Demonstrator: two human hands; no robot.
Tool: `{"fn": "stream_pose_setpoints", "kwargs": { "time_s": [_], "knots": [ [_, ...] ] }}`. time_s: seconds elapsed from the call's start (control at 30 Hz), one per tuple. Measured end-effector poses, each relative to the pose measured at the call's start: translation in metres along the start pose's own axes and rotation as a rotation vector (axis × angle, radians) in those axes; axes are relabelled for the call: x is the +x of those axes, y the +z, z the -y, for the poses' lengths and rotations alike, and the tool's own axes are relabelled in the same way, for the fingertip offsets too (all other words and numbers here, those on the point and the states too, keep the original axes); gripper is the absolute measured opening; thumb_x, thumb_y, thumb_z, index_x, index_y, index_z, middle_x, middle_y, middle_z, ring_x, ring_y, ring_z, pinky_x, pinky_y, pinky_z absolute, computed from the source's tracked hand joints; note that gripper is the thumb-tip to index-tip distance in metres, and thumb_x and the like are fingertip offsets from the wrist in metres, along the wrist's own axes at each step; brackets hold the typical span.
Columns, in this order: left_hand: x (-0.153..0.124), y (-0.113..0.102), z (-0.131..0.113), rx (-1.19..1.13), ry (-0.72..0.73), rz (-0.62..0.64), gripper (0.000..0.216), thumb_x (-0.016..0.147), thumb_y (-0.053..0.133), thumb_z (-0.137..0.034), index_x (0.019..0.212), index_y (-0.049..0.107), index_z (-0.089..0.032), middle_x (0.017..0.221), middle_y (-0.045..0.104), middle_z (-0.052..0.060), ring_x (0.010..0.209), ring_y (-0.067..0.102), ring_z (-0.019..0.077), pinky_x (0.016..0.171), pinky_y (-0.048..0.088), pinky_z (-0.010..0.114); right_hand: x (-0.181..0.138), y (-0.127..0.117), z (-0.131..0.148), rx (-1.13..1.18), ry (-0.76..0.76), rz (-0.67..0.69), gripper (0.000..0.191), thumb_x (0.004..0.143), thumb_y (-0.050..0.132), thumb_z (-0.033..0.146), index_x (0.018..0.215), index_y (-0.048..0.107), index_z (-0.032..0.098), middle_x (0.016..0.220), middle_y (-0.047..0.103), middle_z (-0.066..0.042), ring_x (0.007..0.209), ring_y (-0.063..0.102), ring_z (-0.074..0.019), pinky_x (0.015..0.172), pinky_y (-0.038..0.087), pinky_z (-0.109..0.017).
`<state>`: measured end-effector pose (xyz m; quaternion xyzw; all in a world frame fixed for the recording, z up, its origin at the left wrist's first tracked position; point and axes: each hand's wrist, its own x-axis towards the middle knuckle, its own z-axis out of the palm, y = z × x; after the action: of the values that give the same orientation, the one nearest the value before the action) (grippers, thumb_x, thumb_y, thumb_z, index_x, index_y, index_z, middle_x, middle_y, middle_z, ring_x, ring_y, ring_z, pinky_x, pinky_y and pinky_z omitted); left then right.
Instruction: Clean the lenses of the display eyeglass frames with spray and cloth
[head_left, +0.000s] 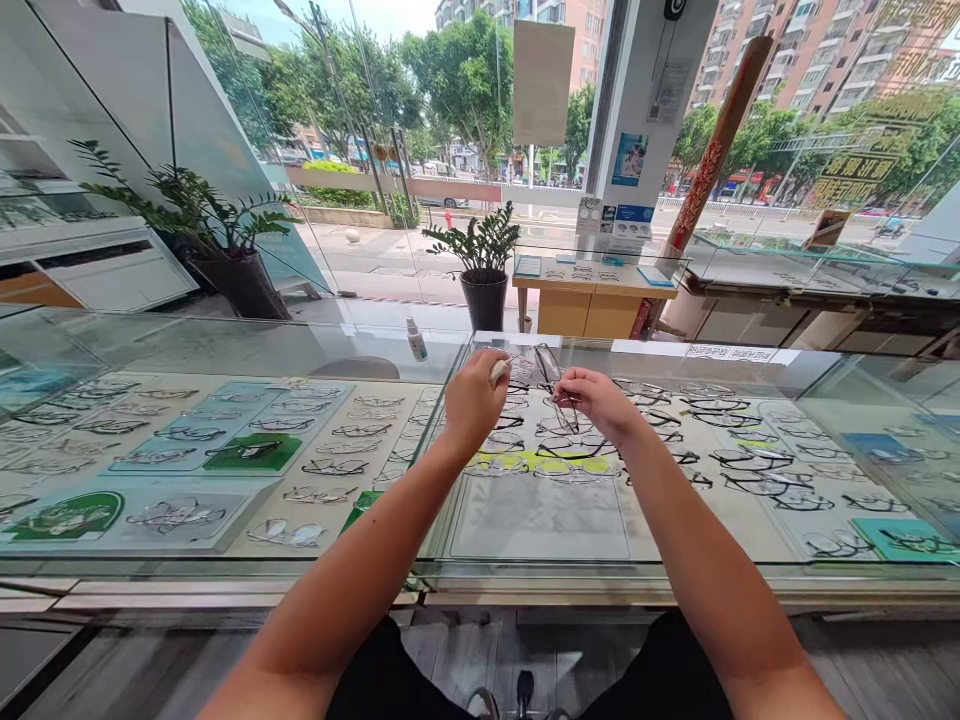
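Both my hands are raised over a glass display counter [225, 345] full of eyeglass frames. My right hand [598, 402] is closed in a pinch on a thin-rimmed pair of glasses [551, 372], holding it upright just above the glass. My left hand [474, 398] is closed on a small white object [499, 370], perhaps a cloth or tool, held against the glasses' left side. The two hands are a few centimetres apart.
Several rows of spectacles lie on trays inside the counter [337, 440]. A small spray bottle [417, 340] stands on the glass to the left of my hands. Potted plants [484, 265] and a wooden table [592, 290] stand beyond, before large street windows.
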<state>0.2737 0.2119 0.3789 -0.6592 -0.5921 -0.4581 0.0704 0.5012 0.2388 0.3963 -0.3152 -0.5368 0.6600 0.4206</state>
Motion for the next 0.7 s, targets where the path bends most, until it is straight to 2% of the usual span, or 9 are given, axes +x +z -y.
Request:
{"fn": "stream_pose_setpoints", "kwargs": {
  "time_s": [0.1,0.2,0.3,0.43,0.57,0.63,0.7],
  "knots": [
    [0.0,0.0,0.0,0.001,0.008,-0.052,0.016,0.103,0.067,-0.029,0.116,0.074,-0.022,0.116,0.079,0.009,0.095,0.072,0.0286,0.074,0.048,0.037,-0.001,0.0,0.002,0.066,-0.012,-0.031,0.033,0.065,0.094,0.042,0.075,0.072,0.021,0.083,0.073,-0.001,0.084,0.067,-0.0178,0.088,0.05,-0.036],
    [0.001,-0.001,-0.001,0.019,0.034,-0.158,0.023,0.101,0.07,-0.029,0.122,0.071,-0.021,0.121,0.075,0.011,0.099,0.072,0.0286,0.072,0.049,0.036,-0.002,-0.001,0.004,0.129,-0.031,-0.072,0.033,0.065,0.095,0.042,0.076,0.071,0.022,0.085,0.073,0.0,0.087,0.068,-0.0182,0.085,0.051,-0.035],
    [0.0,-0.003,-0.004,-0.011,0.117,-0.252,0.025,0.1,0.07,-0.025,0.124,0.069,-0.02,0.12,0.073,0.012,0.101,0.071,0.0268,0.074,0.051,0.035,-0.004,-0.002,0.006,0.199,-0.045,-0.082,0.035,0.067,0.096,0.042,0.078,0.07,0.023,0.089,0.075,0.0,0.092,0.069,-0.018,0.087,0.053,-0.033],
    [-0.005,0.0,-0.01,-0.163,0.305,-0.126,0.025,0.101,0.067,-0.022,0.126,0.069,-0.023,0.109,0.074,0.006,0.087,0.071,0.0198,0.075,0.054,0.032,-0.007,0.001,0.008,0.246,-0.029,-0.01,0.04,0.069,0.099,0.043,0.082,0.066,0.024,0.098,0.081,-0.002,0.099,0.071,-0.0192,0.094,0.056,-0.036],
    [-0.013,0.008,-0.013,-0.245,0.458,0.028,0.036,0.1,0.068,-0.018,0.134,0.069,-0.028,0.118,0.075,0.006,0.098,0.075,0.0201,0.081,0.059,0.03,-0.008,0.002,0.007,0.285,-0.031,0.039,0.039,0.071,0.101,0.041,0.085,0.068,0.025,0.1,0.083,0.0,0.103,0.073,-0.0186,0.1,0.057,-0.036],
    [-0.016,0.013,-0.011,-0.259,0.504,0.066,0.041,0.1,0.068,-0.017,0.138,0.069,-0.031,0.122,0.076,0.006,0.102,0.077,0.0204,0.083,0.06,0.03,-0.009,0.003,0.006,0.299,-0.04,0.051,0.038,0.071,0.101,0.04,0.086,0.069,0.026,0.101,0.084,0.001,0.102,0.074,-0.0177,0.099,0.057,-0.035],
    [-0.017,0.016,-0.009,-0.256,0.535,0.076,0.035,0.101,0.068,-0.019,0.135,0.071,-0.029,0.125,0.077,0.007,0.102,0.078,0.0204,0.083,0.062,0.03,-0.009,0.003,0.005,0.293,-0.051,0.066,0.038,0.073,0.101,0.041,0.086,0.068,0.026,0.105,0.085,0.0,0.102,0.075,-0.0179,0.099,0.058,-0.035]
  ]
}}
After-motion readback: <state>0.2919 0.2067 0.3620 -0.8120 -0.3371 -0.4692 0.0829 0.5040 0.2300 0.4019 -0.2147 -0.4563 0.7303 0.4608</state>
